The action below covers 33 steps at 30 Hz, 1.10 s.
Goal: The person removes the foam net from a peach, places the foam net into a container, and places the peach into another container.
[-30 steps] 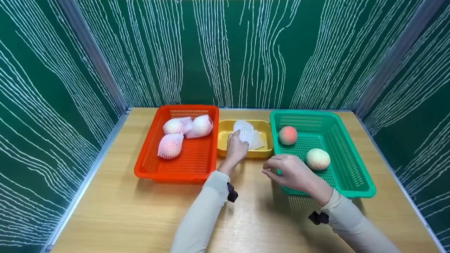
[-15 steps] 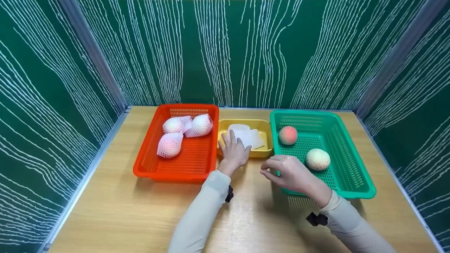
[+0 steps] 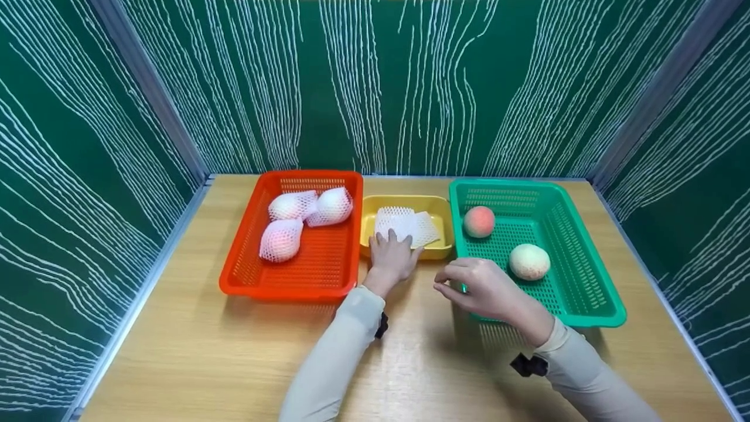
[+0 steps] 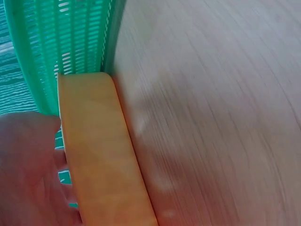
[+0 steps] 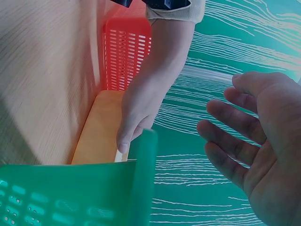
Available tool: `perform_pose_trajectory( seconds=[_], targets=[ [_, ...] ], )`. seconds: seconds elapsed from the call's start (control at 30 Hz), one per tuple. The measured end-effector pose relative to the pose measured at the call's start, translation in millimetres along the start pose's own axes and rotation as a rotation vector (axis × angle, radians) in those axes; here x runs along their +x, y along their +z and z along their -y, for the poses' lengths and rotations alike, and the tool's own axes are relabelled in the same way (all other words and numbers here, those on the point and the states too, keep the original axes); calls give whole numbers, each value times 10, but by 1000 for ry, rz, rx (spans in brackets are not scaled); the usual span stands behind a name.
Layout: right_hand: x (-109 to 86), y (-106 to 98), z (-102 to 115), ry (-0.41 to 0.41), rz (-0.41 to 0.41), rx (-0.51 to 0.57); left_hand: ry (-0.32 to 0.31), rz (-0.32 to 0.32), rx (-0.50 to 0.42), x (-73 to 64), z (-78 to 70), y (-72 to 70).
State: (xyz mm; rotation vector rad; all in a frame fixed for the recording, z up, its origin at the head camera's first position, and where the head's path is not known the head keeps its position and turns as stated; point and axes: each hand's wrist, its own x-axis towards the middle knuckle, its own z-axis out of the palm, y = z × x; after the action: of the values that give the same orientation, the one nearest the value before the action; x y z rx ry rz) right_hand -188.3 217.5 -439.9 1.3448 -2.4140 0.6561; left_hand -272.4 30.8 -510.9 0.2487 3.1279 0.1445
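My left hand (image 3: 391, 258) reaches over the near rim of a yellow plastic basin (image 3: 436, 254), fingers spread at the lower edge of a white foam net (image 3: 395, 220). A second foam net (image 3: 426, 228) lies beside it, partly overlapped. The left wrist view has the hand (image 4: 28, 169) at the rim, with the basin's outer wall (image 4: 99, 150) alongside. My right hand (image 3: 480, 287) hovers at the near left corner of a green basket (image 3: 577, 275), fingers loosely bent and holding nothing. In that basket sit a pink peach (image 3: 479, 221) and a paler peach (image 3: 529, 262).
Left of the basin stands a red basket (image 3: 316, 272) with three net-wrapped fruits (image 3: 280, 240) towards its back left. All three containers line up along the far side of a wooden table (image 3: 205, 351). Green panels (image 3: 328, 88) with white wavy lines enclose the table.
The left hand has let go of the foam net, which now lies flatter in the basin. Its fingers have spread and drawn back towards the near rim. The right hand has barely moved.
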Motion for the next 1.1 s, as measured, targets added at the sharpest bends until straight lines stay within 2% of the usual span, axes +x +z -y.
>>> perform_pose_trajectory(
  seconds=[0.37, 0.6, 0.7, 0.83, 0.97, 1.1],
  targets=[
    [-52, 47, -9, 34, 7, 30, 6, -15, 47, -9, 14, 63],
    [-71, 60, -34, 23, 6, 26, 4, -18, 67, -28, 1, 102],
    [-67, 45, -31, 26, 15, 18, 11, -5, 65, -40, -23, 40],
    [-71, 27, -16, 45, 31, 19, 30, -6, 45, -107, -57, -114],
    [-87, 37, -4, 43, 17, 19, 87, -18, -17, -285, -40, -275],
    [-124, 43, -10, 21, -16, 24, 178, -50, -107, -526, 33, -401]
  ],
)
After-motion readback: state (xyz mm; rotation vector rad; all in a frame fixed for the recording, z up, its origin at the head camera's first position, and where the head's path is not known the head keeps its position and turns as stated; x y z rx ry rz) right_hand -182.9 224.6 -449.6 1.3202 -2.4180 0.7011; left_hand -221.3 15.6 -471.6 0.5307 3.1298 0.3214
